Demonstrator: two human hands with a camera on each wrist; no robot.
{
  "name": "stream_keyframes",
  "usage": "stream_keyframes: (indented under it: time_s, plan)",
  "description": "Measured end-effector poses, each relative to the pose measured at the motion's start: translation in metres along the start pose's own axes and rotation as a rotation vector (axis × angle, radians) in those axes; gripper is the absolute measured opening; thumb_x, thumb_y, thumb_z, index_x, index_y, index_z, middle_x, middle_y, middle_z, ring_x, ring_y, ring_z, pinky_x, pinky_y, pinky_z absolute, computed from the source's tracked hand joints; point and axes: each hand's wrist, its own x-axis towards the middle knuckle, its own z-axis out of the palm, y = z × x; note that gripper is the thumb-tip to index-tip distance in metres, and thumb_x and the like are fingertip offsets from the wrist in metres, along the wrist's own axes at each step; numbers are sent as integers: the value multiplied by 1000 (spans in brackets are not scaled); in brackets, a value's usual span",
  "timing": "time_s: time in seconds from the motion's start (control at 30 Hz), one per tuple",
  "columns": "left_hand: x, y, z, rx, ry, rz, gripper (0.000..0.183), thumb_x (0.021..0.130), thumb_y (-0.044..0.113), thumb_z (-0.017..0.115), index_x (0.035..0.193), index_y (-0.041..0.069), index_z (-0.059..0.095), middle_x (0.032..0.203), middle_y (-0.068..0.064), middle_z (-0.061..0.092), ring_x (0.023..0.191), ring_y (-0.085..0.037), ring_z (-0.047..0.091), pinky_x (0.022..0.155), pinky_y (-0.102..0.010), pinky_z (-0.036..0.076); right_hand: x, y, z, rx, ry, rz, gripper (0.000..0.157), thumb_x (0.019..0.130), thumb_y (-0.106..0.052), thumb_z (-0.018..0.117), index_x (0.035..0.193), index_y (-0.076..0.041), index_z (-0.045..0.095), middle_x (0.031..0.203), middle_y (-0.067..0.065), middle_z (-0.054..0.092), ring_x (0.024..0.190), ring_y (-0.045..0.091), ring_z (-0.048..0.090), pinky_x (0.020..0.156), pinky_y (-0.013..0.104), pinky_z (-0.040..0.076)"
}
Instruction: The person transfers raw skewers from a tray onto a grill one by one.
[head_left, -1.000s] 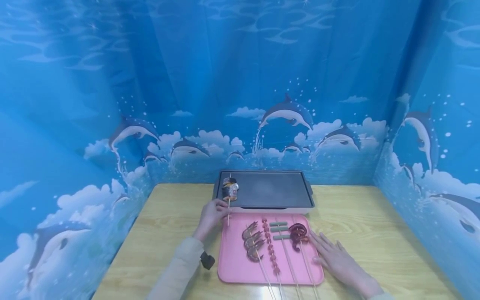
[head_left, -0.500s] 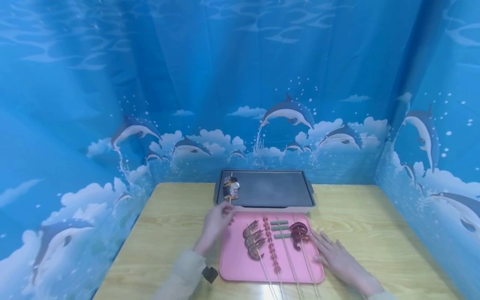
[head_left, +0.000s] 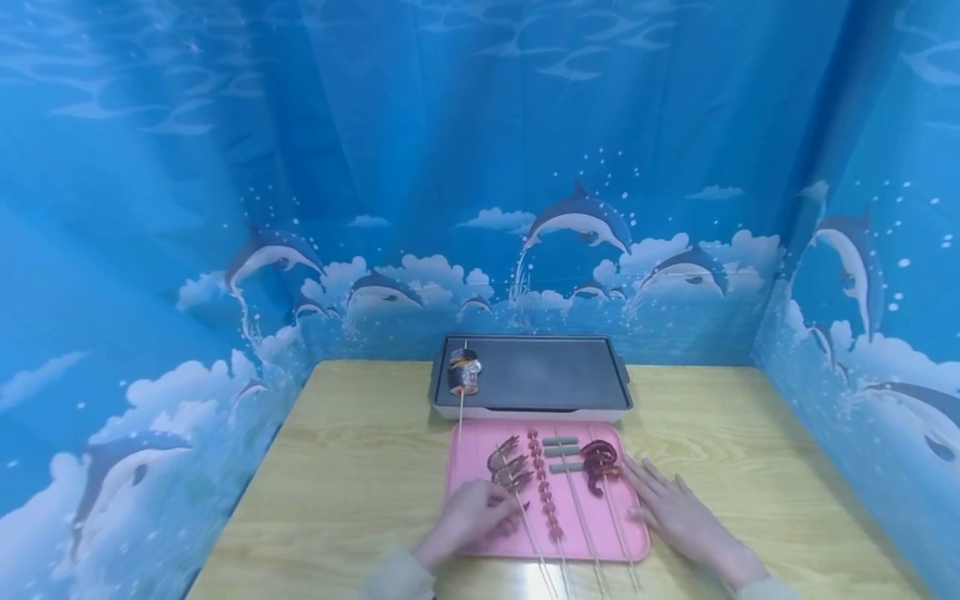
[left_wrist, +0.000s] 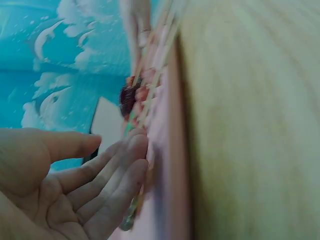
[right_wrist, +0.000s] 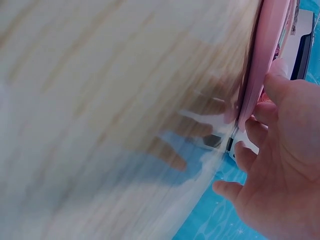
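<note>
My left hand [head_left: 474, 518] is low over the left part of the pink tray [head_left: 470, 454], at the shrimp skewer [head_left: 507, 467], and hides its lower shrimp. In the left wrist view the thumb stands apart from the loosely bent fingers [left_wrist: 112, 182], whose tips are right at the thin sticks. My right hand [head_left: 678, 510] lies with fingers extended at the tray's right rim, the thumb at the edge in the right wrist view. On the black griddle [head_left: 551, 375] lies a skewer of dark-wrapped chunks [head_left: 464, 377], its stick reaching over the tray.
Beside the shrimp on the tray are a skewer of small red pieces [head_left: 542, 479], one of green pieces [head_left: 562, 452] and a dark red octopus-tentacle skewer [head_left: 598, 462]. Their sticks overhang the tray's near edge. A dolphin-print curtain [head_left: 480, 208] surrounds the wooden table [head_left: 345, 467].
My left hand has let go of the stick of the dark-wrapped skewer, which stays on the griddle. It has moved down and right to the shrimp skewer. The right hand stays at the rim.
</note>
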Motion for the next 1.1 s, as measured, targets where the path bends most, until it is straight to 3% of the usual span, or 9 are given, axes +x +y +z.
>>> stream_keyframes:
  time_s: [0.13,0.27,0.43,0.53,0.77,0.97,1.1]
  plan:
    - [-4,-4,15,-36,-50,14,15,86,26,62,78,17,71,64,8,65,56,-7,60,47,-20,48,0,1,0,-2,2,-6,62,90,-40,53,142,-12,35,147,8,32,131,39,32,99,67,26]
    - [-4,-6,28,-96,-55,5,14,85,27,63,79,18,72,64,9,66,55,-7,60,48,-20,48,0,1,-1,-2,3,-14,61,90,-39,54,142,-12,35,147,8,32,131,39,32,98,68,26]
    - [-2,-11,38,-368,-74,-50,16,83,23,65,87,9,72,73,-2,70,64,-14,67,59,-23,55,1,1,0,11,7,-10,61,90,-38,54,141,-12,36,147,9,33,130,39,33,97,69,26]
    - [-1,-13,37,-531,-106,-90,21,84,22,64,93,4,70,79,-9,71,71,-19,69,69,-26,56,0,1,1,28,24,-15,60,90,-37,55,141,-12,37,146,10,34,130,39,34,96,69,26]
    - [0,-14,31,-721,-233,-133,30,88,23,58,104,-2,65,94,-16,70,85,-25,69,77,-33,56,-1,3,3,23,50,-30,61,89,-38,56,142,-14,36,147,6,34,131,37,33,95,70,27]
    - [1,-13,27,-836,-307,-188,34,89,23,56,112,-1,62,102,-18,68,93,-29,66,80,-38,55,0,0,1,18,34,-30,61,89,-37,56,142,-13,36,146,7,34,130,37,34,95,69,27]
    - [-2,-11,24,-861,-295,-205,35,88,22,58,114,-2,60,103,-18,67,93,-29,66,80,-39,55,0,-2,-1,16,12,-13,61,90,-38,55,142,-13,36,147,7,33,131,38,33,97,68,26]
